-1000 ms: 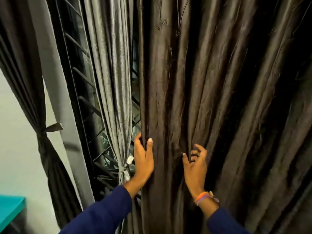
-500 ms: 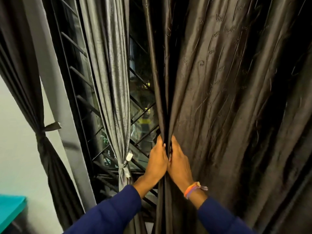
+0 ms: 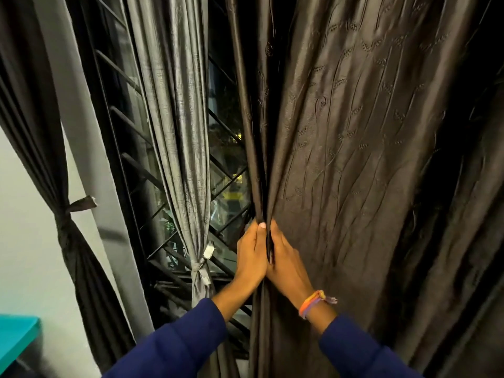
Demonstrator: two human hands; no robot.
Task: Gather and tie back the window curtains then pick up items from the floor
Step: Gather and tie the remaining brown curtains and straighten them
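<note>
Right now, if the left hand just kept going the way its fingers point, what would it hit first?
The left hand points up along the dark curtain fold it grips, so it would most likely just slide up that fabric. Behind the fold are the window bars, but depth is hard to judge.

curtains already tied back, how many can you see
2. A dark brown pleated curtain is tied at far left against the wall; a silver-grey sheer curtain is knotted in front of the window grille. More may hang outside the frame.
</note>
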